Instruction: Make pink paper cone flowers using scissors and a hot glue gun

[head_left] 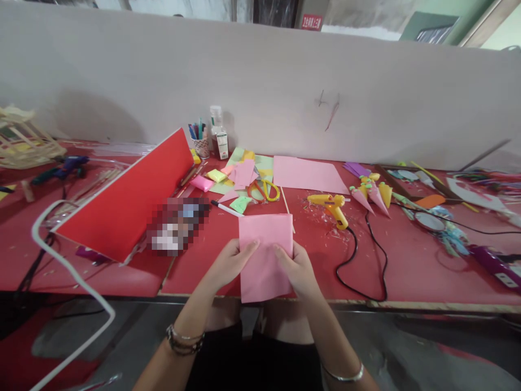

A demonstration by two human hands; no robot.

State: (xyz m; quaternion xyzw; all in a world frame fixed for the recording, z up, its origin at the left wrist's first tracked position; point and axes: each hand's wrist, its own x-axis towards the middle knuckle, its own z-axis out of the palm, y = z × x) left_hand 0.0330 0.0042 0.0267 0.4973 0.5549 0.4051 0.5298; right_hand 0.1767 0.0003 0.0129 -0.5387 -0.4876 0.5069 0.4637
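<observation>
A pink sheet of paper is held upright between my two hands at the front edge of the red table. My left hand grips its left side, thumb on the near face and fingers hidden behind. On the right side, my right hand holds it the same way. Just beyond the sheet lie a black-capped white marker, a small green packet and yellow-handled scissors. A yellow glue gun rests to the right of my hands.
A red board leans at the left, near a white curved tube. Behind are a pen cup, a bottle and a larger pink sheet. Paper cones and a black cord lie right.
</observation>
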